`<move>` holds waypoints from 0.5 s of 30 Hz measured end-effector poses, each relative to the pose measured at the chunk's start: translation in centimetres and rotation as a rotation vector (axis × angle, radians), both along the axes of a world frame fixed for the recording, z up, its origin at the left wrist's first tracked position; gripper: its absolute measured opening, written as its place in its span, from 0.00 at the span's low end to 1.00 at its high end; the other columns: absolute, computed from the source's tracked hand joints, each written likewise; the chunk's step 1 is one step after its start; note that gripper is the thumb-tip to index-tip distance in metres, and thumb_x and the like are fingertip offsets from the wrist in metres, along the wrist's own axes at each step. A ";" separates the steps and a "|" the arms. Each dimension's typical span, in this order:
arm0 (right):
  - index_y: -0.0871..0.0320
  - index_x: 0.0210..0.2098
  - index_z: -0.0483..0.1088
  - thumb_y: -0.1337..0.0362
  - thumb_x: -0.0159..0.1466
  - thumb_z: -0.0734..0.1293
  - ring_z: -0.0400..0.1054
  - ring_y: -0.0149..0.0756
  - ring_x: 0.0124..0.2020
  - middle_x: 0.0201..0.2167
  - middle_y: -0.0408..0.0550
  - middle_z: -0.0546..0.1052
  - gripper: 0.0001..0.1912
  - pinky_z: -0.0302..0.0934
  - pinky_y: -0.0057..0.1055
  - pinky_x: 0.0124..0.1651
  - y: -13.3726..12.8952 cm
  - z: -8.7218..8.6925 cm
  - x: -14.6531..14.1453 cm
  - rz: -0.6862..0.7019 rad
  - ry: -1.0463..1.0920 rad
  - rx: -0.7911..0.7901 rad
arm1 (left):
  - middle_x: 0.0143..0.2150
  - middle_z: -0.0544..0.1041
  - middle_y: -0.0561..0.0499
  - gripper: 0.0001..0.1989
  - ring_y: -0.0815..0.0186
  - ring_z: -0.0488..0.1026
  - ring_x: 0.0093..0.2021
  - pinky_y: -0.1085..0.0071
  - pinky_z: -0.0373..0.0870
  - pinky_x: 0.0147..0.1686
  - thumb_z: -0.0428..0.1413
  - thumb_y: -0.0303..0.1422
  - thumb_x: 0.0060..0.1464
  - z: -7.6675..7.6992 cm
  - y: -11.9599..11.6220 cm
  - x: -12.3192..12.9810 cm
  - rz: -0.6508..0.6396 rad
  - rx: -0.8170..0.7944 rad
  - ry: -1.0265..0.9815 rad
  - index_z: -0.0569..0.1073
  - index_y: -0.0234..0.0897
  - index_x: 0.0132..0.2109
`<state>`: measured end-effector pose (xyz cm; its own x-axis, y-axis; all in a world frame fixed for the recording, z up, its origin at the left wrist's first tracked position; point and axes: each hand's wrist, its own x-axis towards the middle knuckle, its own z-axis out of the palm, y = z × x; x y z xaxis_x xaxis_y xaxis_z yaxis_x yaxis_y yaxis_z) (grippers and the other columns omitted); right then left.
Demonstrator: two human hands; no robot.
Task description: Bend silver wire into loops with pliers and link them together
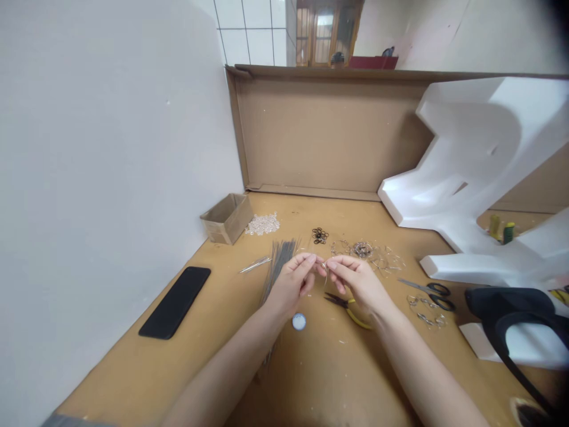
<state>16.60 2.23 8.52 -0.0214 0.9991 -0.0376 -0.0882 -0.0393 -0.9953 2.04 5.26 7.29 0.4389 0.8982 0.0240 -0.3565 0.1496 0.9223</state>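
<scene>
Thin silvery wire [324, 270], faintly curved, spans the small gap between the left hand [293, 281] and the right hand [358, 283], above the middle of the counter [133, 367]. Each grip is pressed together, pinching the wire at the fingertips. A bundle of grey rods [278, 268] lies just beside the left hand, yellow-handled pliers [349, 309] sit below the right, and black rings [320, 235] lie toward the back edge
</scene>
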 end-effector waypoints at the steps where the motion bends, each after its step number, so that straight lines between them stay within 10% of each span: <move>1: 0.59 0.30 0.73 0.56 0.55 0.68 0.55 0.21 0.14 0.19 0.38 0.69 0.12 0.46 0.22 0.18 0.0 0.1 0.1 0.006 0.007 -0.014 | 0.28 0.72 0.54 0.13 0.83 0.49 0.13 0.78 0.39 0.14 0.51 0.40 0.55 0.0 0.1 -0.1 0.000 0.003 0.004 0.68 0.32 0.37; 15: 0.57 0.35 0.73 0.55 0.55 0.68 0.62 0.25 0.19 0.23 0.41 0.71 0.14 0.54 0.25 0.23 -0.3 1.3 2.6 0.014 -0.249 0.074 | 0.33 0.75 0.52 0.13 0.85 0.46 0.11 0.78 0.35 0.12 0.50 0.41 0.56 0.0 0.1 -0.5 -0.310 -0.098 -0.025 0.66 0.33 0.38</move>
